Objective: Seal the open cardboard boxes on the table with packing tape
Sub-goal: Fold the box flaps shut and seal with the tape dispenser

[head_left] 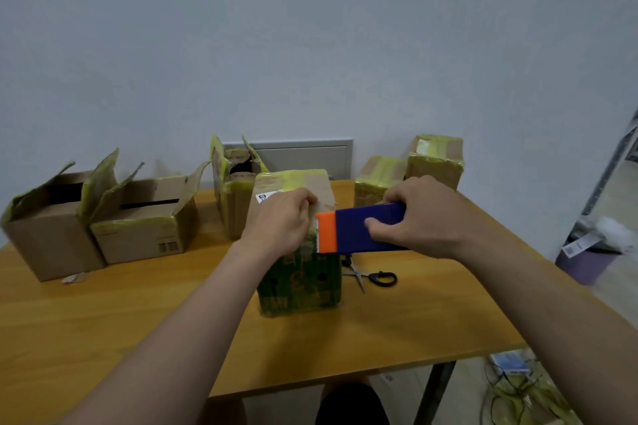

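Head view: tall brown cardboard box [299, 281] is being taped; blue-and-orange plastic dispenser [359, 229] gripped by right hand [426, 217], tape [312, 235] pinched by left hand [279, 222]; cutting likely next.

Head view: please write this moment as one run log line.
left hand holds green-printed cardboard box | right hand grips blue-and-orange plastic tape dispenser

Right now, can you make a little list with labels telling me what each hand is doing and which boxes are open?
Left hand: grips the top of the middle box
Right hand: holds the tape dispenser against that box
Open boxes: three, on the left side
Taped boxes: two, back right
Scissors: on the table, beside the middle box
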Demonstrator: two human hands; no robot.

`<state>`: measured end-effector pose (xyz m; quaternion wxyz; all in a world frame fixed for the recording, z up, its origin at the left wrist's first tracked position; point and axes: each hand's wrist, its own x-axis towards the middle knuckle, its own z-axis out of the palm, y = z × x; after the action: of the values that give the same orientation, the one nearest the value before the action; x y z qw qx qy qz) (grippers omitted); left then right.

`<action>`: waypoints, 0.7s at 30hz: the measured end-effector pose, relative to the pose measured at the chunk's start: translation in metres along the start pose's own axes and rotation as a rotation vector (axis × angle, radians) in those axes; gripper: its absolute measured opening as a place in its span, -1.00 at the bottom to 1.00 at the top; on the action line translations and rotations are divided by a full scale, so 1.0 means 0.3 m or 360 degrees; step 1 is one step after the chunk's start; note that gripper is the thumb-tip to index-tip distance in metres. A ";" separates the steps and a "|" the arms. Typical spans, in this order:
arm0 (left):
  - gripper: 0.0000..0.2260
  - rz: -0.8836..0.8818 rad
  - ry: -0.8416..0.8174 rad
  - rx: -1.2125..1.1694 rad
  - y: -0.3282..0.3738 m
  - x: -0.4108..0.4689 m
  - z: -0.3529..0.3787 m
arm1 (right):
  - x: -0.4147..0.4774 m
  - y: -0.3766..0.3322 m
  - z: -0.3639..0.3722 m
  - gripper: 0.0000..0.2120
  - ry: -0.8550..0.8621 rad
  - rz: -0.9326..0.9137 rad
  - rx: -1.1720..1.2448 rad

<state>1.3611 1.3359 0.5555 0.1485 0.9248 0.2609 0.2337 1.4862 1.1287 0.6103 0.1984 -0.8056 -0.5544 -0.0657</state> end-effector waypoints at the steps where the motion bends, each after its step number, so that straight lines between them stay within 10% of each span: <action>1: -0.71 0.0003 0.0034 0.0037 -0.001 -0.009 0.002 | 0.002 -0.005 0.005 -0.61 0.0030 0.0007 -0.0036; 21: -0.63 -0.0019 0.0033 0.0120 0.007 -0.014 0.002 | -0.037 0.165 -0.071 -0.31 -0.0046 0.0063 0.0070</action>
<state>1.3591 1.3317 0.5543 0.1124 0.9257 0.2765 0.2325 1.5300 1.0956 0.6138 0.2093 -0.8126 -0.5426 -0.0381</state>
